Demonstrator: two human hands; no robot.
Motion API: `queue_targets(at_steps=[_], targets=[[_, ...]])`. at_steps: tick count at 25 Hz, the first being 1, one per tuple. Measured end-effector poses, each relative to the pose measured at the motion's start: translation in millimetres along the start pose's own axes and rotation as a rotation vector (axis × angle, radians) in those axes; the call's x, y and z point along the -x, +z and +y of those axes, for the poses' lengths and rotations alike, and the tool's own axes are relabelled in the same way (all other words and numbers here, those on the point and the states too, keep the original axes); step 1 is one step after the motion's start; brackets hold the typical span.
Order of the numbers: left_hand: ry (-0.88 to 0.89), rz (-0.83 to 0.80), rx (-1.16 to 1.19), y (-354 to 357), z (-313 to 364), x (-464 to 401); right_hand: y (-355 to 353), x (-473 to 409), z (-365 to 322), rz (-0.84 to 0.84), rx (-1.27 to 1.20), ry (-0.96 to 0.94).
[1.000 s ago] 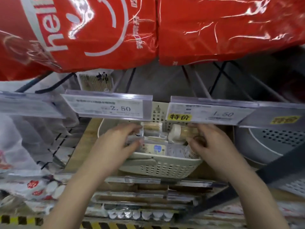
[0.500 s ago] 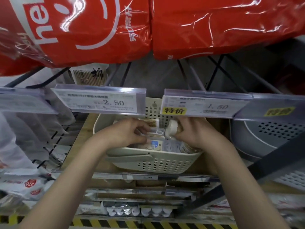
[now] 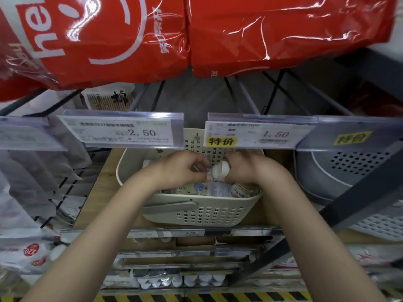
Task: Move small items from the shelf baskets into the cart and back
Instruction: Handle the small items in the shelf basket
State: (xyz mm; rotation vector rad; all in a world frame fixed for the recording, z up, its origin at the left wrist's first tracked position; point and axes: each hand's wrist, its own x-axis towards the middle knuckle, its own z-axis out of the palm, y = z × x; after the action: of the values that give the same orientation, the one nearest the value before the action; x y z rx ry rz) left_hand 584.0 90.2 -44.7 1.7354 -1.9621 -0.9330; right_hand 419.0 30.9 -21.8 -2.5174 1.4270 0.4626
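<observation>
A cream perforated basket [image 3: 196,212] stands on the wooden shelf at centre, holding several small packs and jars. Both hands reach inside it. My right hand [image 3: 244,168] grips a small jar with a white cap [image 3: 219,170] that points left. My left hand [image 3: 181,168] has its fingers curled round a small item beside that cap; the item is mostly hidden under the fingers. A flat pack with a blue mark [image 3: 199,188] and another small jar [image 3: 242,189] lie in the basket below the hands.
Clear price-tag holders [image 3: 128,132] hang just above the basket, marked 2.50 and 1.50. Big red bags [image 3: 272,29] fill the shelf overhead. A grey basket [image 3: 340,177] stands to the right. Black wire racks with white packs are to the left.
Both hands have pushed deeper into the basket and closed toward each other. The right hand has taken hold of the white-capped jar.
</observation>
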Motion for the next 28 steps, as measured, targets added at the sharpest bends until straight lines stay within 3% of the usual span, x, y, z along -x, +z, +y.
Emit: queue_targets(at_steps=[5,12,16,19,23,28], targets=[[0.036,-0.022,-0.003,9,6,-5,-3,-3,3,-0.088,-0.118,-0.022],[0.028,-0.026,-0.049,10,5,-4,14,-2,6,0.349,-0.414,-0.054],[0.027,-0.053,-0.051,12,10,-3,17,6,4,0.56,-0.75,-0.088],[0.077,-0.091,-0.068,16,24,-8,14,23,10,0.677,-0.791,-0.055],[0.184,-0.158,-0.12,28,45,-18,12,51,25,0.755,-0.981,-0.099],[0.243,-0.179,-0.111,36,52,-22,24,61,35,0.786,-1.033,-0.122]])
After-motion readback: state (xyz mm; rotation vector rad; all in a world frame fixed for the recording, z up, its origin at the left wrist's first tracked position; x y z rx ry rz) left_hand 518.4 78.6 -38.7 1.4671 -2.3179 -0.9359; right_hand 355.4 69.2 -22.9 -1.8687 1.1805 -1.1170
